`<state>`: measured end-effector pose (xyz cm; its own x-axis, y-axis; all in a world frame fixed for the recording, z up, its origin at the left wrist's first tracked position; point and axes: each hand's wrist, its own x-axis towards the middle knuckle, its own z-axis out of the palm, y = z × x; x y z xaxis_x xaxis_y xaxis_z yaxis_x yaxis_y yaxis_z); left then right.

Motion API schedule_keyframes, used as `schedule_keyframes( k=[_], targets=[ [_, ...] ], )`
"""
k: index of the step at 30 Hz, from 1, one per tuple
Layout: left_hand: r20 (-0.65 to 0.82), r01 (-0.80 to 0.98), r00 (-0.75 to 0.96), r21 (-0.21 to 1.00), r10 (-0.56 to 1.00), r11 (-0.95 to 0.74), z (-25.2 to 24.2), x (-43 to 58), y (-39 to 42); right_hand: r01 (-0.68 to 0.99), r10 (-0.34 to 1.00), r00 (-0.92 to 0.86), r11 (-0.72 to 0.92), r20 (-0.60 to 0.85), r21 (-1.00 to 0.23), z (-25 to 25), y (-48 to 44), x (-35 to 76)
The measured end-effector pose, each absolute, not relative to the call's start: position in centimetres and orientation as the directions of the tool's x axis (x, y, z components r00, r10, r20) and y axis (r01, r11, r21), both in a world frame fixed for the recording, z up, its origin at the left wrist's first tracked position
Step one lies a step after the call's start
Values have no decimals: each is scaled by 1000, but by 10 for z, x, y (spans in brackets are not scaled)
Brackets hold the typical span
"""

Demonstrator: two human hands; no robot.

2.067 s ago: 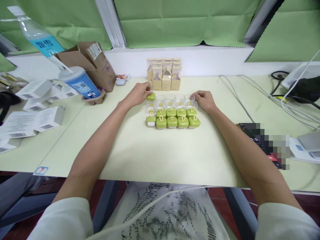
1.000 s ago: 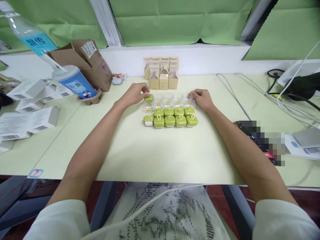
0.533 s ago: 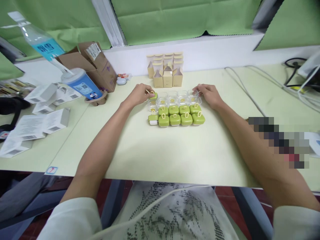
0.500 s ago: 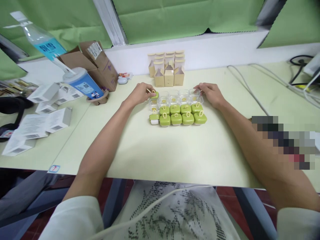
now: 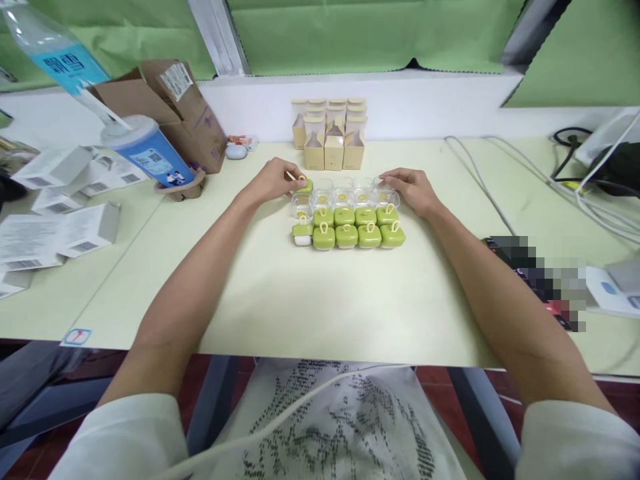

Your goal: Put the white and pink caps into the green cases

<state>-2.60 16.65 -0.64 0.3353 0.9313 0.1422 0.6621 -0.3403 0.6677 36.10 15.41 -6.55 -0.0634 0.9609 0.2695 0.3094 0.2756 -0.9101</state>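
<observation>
Left hand (image 5: 274, 179) pinches a small green case (image 5: 305, 187) | Right hand (image 5: 414, 189) touches clear plastic containers (image 5: 343, 197), grip unclear | Two rows of green cases (image 5: 346, 235) sit nearer on the bench (image 5: 330, 303)

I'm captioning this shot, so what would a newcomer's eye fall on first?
Probably the green cases, lined up in two rows in the middle of the table, with clear plastic compartments just behind them. Next, at the left end of that plastic, the left hand holds one more green case, while the right hand touches its right end. The blue cup and bottle at the left also stand out.
</observation>
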Motion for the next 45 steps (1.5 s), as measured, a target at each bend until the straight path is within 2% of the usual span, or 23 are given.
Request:
schedule_keyframes(
  k=[13, 18, 25, 32, 36, 42, 45],
  targets=[
    [127, 688, 348, 638, 929, -346, -1, -25, 164, 330, 961, -62, 273, 268, -904, -65, 154, 361],
    [169, 726, 350, 573, 921, -381, -2, -23, 165, 335, 957, -61, 286, 282, -898, -67, 155, 361],
    [105, 765, 351, 541, 930, -350, 6, -18, 158, 343, 948, -65, 314, 312, -885, -68, 158, 363],
    [139, 792, 377, 465, 916, -396, 8, -17, 157, 353, 946, -82, 321, 312, -879, -69, 158, 364],
    [217, 714, 391, 542, 894, -444, 1, -12, 158, 369, 949, -113, 316, 295, -874, -64, 154, 362],
    [150, 581, 445, 702, 883, -412, -10, -7, 159, 397, 952, -209, 293, 225, -870, -58, 149, 360],
    [141, 540, 452, 743, 881, -396, -13, -8, 160, 430, 949, -236, 296, 210, -853, -57, 149, 361]
  ],
)
